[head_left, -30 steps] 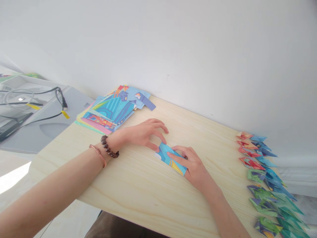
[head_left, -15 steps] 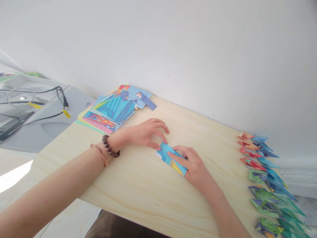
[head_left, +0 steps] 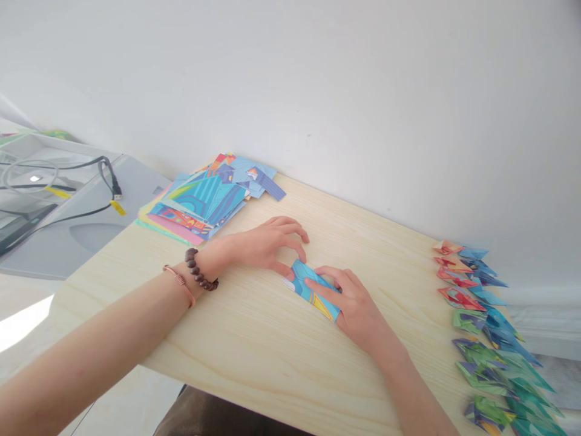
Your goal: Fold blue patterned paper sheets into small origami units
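A folded piece of blue origami paper [head_left: 303, 280] with a yellow triangle lies slanted on the table between my hands. At its far left end, the thumb and index finger of my left hand [head_left: 267, 245] close on the edges, while the other fingers curve above the tabletop. My right hand [head_left: 356, 303] holds the near right end, its index finger laid across the top of the paper. The right thumb is mostly hidden. A dark bead bracelet and a copper-coloured bangle circle my left wrist.
Patterned paper sheets [head_left: 204, 200] are piled at the table's back left. Several folded paper pieces [head_left: 469, 321], red, green and blue, line the right edge. Left of the table [head_left: 254, 357], cables [head_left: 106, 175] lie on a grey surface. A white wall stands behind.
The view has shifted slightly. My left thumb has slid a little lower along the paper's left end; the right hand keeps its hold.
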